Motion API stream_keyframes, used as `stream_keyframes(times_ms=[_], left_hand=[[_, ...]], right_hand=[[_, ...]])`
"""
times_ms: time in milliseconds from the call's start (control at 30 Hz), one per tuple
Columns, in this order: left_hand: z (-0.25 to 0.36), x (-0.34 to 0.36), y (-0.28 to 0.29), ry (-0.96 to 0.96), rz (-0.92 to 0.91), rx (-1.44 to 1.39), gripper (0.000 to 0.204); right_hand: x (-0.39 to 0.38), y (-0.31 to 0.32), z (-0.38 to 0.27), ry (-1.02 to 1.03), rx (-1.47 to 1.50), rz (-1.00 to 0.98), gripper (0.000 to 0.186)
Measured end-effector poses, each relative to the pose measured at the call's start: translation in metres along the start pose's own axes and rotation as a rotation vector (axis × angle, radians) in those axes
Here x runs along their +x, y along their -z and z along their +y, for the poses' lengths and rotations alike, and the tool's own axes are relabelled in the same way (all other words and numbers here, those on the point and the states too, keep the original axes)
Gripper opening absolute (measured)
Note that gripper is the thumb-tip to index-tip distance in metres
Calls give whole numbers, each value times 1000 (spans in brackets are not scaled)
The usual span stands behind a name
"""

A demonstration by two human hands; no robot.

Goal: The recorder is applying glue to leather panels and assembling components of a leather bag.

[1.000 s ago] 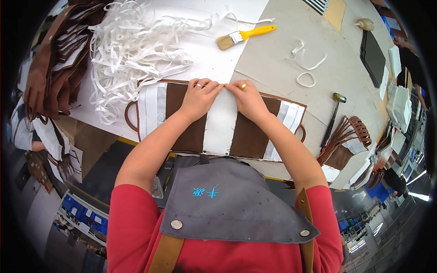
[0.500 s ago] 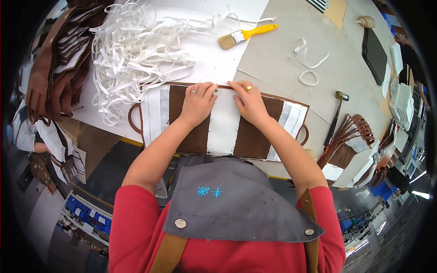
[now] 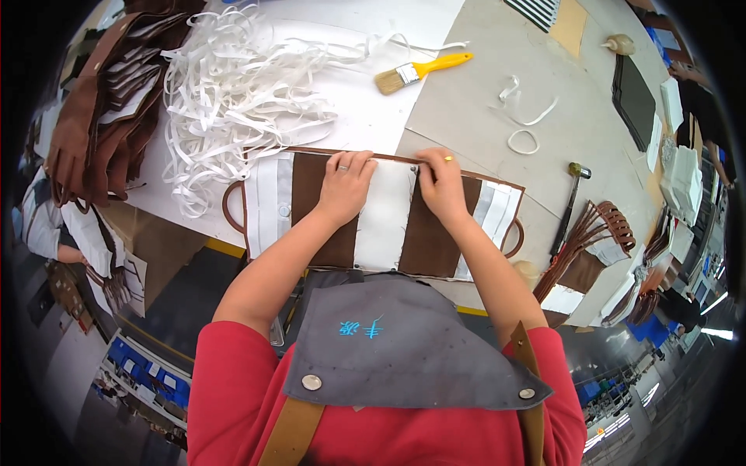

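Observation:
A flat bag piece [image 3: 379, 225] of brown panels, white strips and a brown rim lies on the table in front of me, with a brown loop handle showing at each side. My left hand [image 3: 346, 186] is closed at its far edge, left of the central white strip, fingers curled over the rim. To the right of that strip, my right hand [image 3: 443, 188] pinches the same far edge, a yellow ring on one finger. The fingertips of both hands are partly hidden. Small dark dots sit near the strip's corners.
A heap of white ribbon [image 3: 233, 109] lies beyond the piece, beside a yellow-handled brush [image 3: 423, 71]. Brown leather parts [image 3: 109, 109] are piled at far left. At right are a hammer [image 3: 571, 203], brown straps [image 3: 579, 252] and a dark flat panel [image 3: 633, 101].
My right hand has slid a little to the right along the far edge, its fingers more bent. My left hand stays at about the same place on the edge.

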State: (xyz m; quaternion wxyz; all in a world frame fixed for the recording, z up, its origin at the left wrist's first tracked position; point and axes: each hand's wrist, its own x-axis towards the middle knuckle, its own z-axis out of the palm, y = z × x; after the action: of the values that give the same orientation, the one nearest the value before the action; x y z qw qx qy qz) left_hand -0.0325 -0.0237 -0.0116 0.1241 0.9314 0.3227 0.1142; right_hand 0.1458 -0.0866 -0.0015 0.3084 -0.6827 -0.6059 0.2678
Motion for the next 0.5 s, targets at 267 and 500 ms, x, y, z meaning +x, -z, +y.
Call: stream_keyframes(times_ms=[267, 500], left_hand=[[24, 11, -6, -168, -52, 19, 37], [46, 21, -12, -26, -74, -154, 40]], right_hand=[[-18, 9, 7, 95, -269, 8, 33], [-15, 16, 11, -161, 122, 131, 25]])
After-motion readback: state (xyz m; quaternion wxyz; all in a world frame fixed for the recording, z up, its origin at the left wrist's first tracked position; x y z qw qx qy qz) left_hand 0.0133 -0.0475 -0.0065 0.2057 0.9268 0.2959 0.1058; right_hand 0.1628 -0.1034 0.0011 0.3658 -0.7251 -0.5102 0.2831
